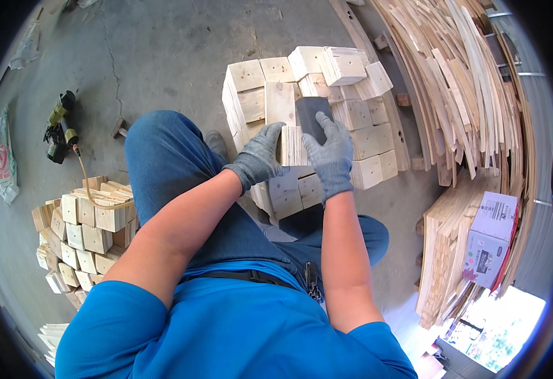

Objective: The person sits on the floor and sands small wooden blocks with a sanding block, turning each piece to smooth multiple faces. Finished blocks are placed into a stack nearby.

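Observation:
Both my hands wear grey knit gloves. My left hand (261, 155) is closed on a bundle of thin wooden pieces (294, 146), its layered edges facing up. In my right hand (330, 148) is a dark grey rectangular block (309, 108), which looks like a sanding block. My right fingers lie over the block, and its lower end is at the bundle's right side; whether they touch, I cannot tell. Under and beyond both hands stands a large stack of pale wooden blocks (365, 144), many with a small dark hole or dot.
Another wood-block stack (87, 234) stands at left, a hose (87, 180) lying across it from a yellow-and-black nail gun (58, 129). A hammer (119, 128) rests on the concrete floor. Long wooden strips (447, 82) and a lavender carton (488, 234) line the right.

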The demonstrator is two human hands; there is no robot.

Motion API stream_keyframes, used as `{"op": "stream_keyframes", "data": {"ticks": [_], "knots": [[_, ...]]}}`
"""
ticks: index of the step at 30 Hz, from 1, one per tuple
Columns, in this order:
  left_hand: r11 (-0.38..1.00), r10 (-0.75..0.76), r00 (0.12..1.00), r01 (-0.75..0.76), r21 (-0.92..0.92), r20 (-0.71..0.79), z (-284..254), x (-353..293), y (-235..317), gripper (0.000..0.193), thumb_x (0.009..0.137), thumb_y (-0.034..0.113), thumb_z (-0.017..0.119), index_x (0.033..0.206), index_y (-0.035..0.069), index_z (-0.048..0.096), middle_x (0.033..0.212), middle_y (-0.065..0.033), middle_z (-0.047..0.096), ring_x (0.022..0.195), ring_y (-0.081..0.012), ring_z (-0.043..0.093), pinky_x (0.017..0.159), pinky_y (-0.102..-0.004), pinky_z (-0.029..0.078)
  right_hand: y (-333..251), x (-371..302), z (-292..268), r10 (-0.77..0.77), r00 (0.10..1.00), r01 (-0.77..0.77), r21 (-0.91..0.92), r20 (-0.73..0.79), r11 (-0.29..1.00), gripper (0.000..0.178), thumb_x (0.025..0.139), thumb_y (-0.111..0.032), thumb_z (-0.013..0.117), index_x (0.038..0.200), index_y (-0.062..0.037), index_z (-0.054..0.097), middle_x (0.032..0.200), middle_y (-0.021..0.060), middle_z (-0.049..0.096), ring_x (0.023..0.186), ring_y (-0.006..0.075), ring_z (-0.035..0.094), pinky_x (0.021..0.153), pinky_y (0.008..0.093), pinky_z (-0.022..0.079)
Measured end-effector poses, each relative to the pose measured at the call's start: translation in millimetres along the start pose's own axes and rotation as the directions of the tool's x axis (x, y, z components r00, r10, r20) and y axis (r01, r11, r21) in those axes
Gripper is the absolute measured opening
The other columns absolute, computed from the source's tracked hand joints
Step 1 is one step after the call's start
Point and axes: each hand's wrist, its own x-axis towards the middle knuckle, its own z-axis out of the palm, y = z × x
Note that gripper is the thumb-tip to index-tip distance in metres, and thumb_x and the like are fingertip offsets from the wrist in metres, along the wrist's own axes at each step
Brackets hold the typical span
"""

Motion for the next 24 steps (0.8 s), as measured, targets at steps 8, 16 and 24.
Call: {"op": "stream_keyframes", "data": {"ticks": [8,16,24], "knots": [[0.998,-0.057,0.998,0.057,0.018,0.024,-6,-4,5,0.103,0.071,0.027,0.095,0.157,0.005,0.043,0.146,-0.0246,0.055,0.139,-0.0428,0.056,0.119,-0.0439,0.047,-11,-58,-11,0.041,0.999,-0.039,-0.047,0.027,0.998,0.068,0.084,-0.026,0.089,0.146,-0.0097,0.067,0.142,0.029,0.06,0.132,0.0462,0.057,0.114,0.0551,0.046],[0.998,-0.055,0.998,0.054,0.013,0.041,-2,-2,2,0.109,0.066,0.023,0.097,0.157,0.005,0.041,0.149,-0.0251,0.053,0.141,-0.0427,0.055,0.12,-0.0437,0.047,-2,-150,-36,0.035,0.999,-0.035,0.008,0.015,0.999,0.069,0.083,-0.027,0.091,0.147,-0.0124,0.069,0.146,0.0282,0.058,0.135,0.0449,0.056,0.117,0.0555,0.044],[0.987,-0.156,0.982,0.152,0.049,0.104,-15,-3,26,0.129,0.067,0.03,0.098,0.17,0.005,0.024,0.161,-0.0279,0.045,0.15,-0.0427,0.047,0.128,-0.0408,0.04,19,-164,-39,0.137,0.986,-0.108,0.254,-0.099,0.961,0.07,0.081,-0.019,0.095,0.144,-0.0049,0.068,0.141,0.0248,0.063,0.132,0.0412,0.061,0.114,0.0491,0.049]]}}
